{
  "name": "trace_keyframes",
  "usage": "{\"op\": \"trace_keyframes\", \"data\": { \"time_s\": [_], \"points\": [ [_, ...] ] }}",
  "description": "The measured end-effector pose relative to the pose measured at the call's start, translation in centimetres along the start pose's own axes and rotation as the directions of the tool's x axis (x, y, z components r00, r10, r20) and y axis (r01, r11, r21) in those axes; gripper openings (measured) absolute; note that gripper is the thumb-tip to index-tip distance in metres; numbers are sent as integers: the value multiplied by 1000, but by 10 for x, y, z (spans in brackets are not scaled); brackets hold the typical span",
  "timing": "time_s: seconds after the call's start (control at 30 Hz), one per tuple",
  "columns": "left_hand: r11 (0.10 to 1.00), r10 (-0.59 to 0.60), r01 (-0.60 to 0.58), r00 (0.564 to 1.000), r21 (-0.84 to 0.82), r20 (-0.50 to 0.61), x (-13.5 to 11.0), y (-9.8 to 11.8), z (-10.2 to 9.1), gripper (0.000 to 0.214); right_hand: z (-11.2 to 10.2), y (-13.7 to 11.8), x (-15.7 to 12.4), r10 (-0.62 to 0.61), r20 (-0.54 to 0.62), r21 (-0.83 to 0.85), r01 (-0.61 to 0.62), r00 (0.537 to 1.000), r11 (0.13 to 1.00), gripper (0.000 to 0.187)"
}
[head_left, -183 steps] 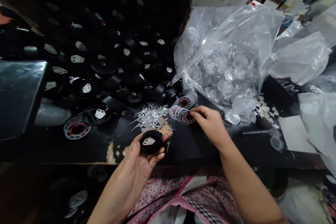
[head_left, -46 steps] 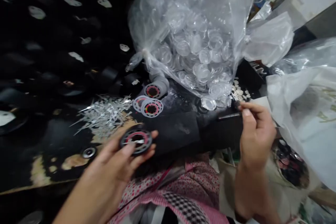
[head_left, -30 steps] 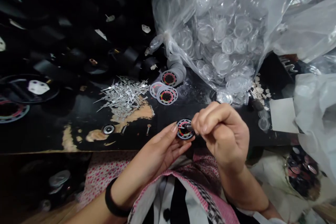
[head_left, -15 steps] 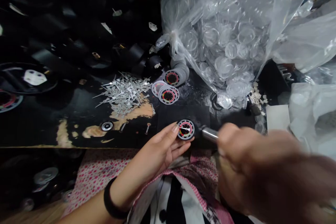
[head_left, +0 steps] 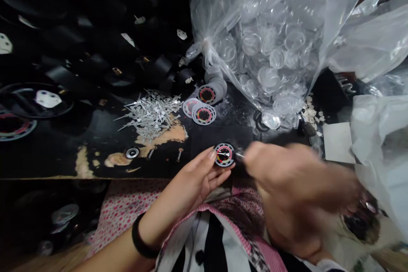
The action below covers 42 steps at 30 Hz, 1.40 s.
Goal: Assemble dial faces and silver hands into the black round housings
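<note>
My left hand (head_left: pixel 199 174) pinches a small round dial gauge (head_left: pixel 224 155) by its left edge, face up, with the fingertips curled beneath it. White needle and red-and-white scale show on its black face. My right hand (head_left: pixel 287 174), smeared by motion, is closed round a tool with a shiny metal shaft (head_left: pixel 239 154). The shaft's tip is at the gauge's right edge; whether it touches is unclear. Most of the tool is hidden in the fist, so its kind does not show.
A heap of pale needles (head_left: pixel 154 112) lies left of the loose printed dials (head_left: pixel 204 114) on the black table (head_left: pixel 95 131). Behind stands a clear bag of plastic lenses (head_left: pixel 267 46). A small ring-shaped part (head_left: pixel 132 153) sits near the front edge. Black housings crowd the back left.
My right hand has moved left with the metal-shafted tool, bringing the shaft up to the gauge. My left hand keeps its hold on the gauge. The view has shifted slightly.
</note>
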<state>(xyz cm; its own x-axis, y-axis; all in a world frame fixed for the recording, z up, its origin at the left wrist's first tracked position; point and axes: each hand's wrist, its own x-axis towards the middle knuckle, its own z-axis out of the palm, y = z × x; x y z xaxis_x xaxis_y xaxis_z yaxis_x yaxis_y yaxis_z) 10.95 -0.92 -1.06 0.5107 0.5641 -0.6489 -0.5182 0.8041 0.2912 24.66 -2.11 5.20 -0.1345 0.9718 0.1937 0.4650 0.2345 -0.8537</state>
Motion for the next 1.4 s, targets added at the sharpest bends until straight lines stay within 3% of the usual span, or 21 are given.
{"op": "trace_keyframes", "data": {
  "time_s": [0.1,0.17,0.23,0.3,0.37,0.43,0.53,0.63,0.7,0.77,0.8,0.87,0.9,0.97,1.1,1.2,1.27,1.4],
  "points": [
    [1000,16,-17,999,26,33,-1,0,-1,24,11,5,10,-141,33,106,137,989,985,19],
    [1000,0,-1,999,29,36,-1,2,-1,24,9,6,16,-192,-20,223,192,981,956,20],
    [999,-38,38,999,9,19,-2,5,-1,22,-7,8,17,-194,-232,337,266,953,903,23],
    [998,-68,68,998,-19,-15,-3,6,-1,18,-32,18,13,-127,-502,346,334,855,877,26],
    [997,-63,61,997,-43,-49,-3,5,-3,18,-56,38,4,-27,-636,234,226,772,946,23],
    [998,-29,25,998,-52,-64,-3,4,-6,23,-73,64,-6,102,-661,156,3,743,988,18],
    [996,85,-85,991,2,-101,-4,5,-10,36,-88,95,-20,117,-668,58,-104,735,993,16],
    [970,230,-217,965,106,-129,-8,12,-7,38,-94,95,-29,92,-659,-49,-165,746,985,18],
    [947,303,-284,944,150,-129,-12,17,-1,36,-90,77,-29,-32,-674,-244,-182,738,953,15],
    [932,337,-313,934,181,-121,-15,19,3,36,-76,52,-24,-231,-616,-515,-163,753,842,15],
    [928,342,-316,933,197,-114,-15,20,4,37,-65,39,-19,-253,-533,-571,-122,808,812,16],
    [921,342,-312,934,233,-103,-14,19,2,36,-40,19,-7,-129,-185,-504,19,974,863,14],
    [916,344,-312,934,252,-95,-13,18,-1,36,-27,13,0,-92,-59,-476,53,994,878,13],
    [901,355,-319,931,294,-79,-12,16,-10,35,-5,8,11,-78,117,-471,125,990,873,13],
    [863,357,-313,933,396,-40,-12,17,-22,41,13,15,23,-154,215,-572,252,964,781,16],
    [876,355,-304,932,375,-73,-13,19,-16,43,13,20,26,-204,211,-583,291,956,759,19],
    [913,326,-279,937,296,-124,-13,19,-9,41,15,18,27,-190,181,-562,260,965,785,18],
    [946,300,-264,934,189,-196,-11,15,-7,41,20,9,27,-32,152,-532,109,988,840,14]
  ]
}}
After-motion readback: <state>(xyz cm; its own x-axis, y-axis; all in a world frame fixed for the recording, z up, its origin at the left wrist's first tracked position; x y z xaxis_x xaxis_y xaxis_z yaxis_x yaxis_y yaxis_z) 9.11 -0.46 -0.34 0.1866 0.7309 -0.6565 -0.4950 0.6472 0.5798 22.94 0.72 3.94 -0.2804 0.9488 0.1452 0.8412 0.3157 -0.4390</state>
